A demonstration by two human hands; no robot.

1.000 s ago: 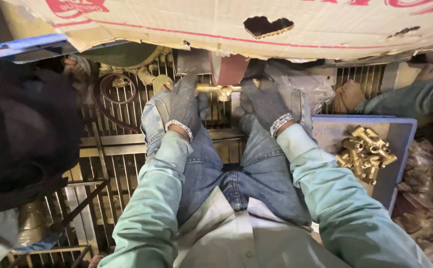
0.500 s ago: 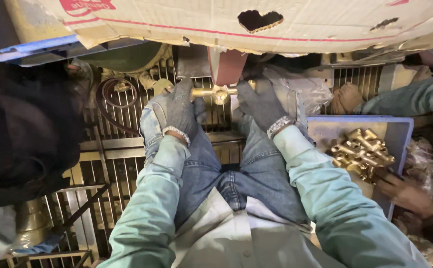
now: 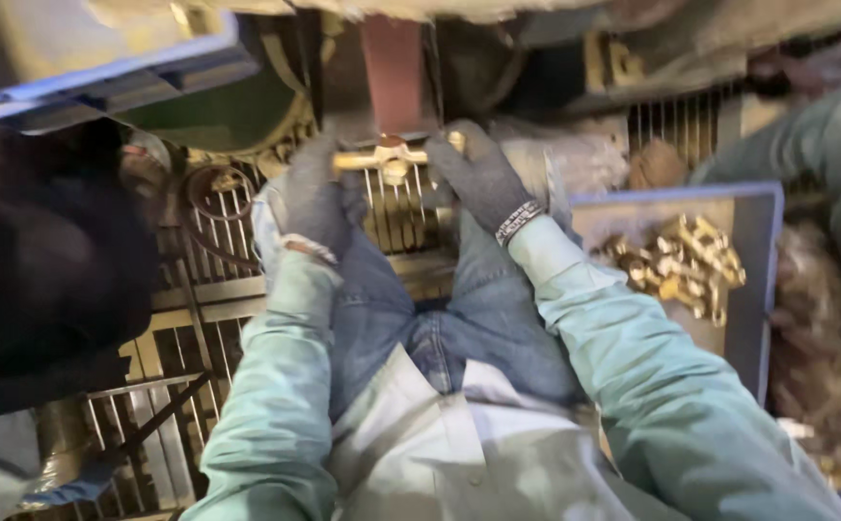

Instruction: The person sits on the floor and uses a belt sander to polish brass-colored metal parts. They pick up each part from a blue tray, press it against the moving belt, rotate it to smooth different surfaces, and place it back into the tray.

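Both gloved: left hand [image 3: 316, 193] and right hand [image 3: 478, 178] each clamp one end of a brass fitting [image 3: 389, 157], held level against the reddish belt [image 3: 393, 63] above the knees. Grey tray [image 3: 748, 289] of brass fittings [image 3: 681, 265] sits right, on metal grating [image 3: 208, 289].

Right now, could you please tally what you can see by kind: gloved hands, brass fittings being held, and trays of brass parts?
Gloved hands: 2, left hand and right hand
Held brass fitting: 1
Grey tray of brass parts: 1
Total: 4
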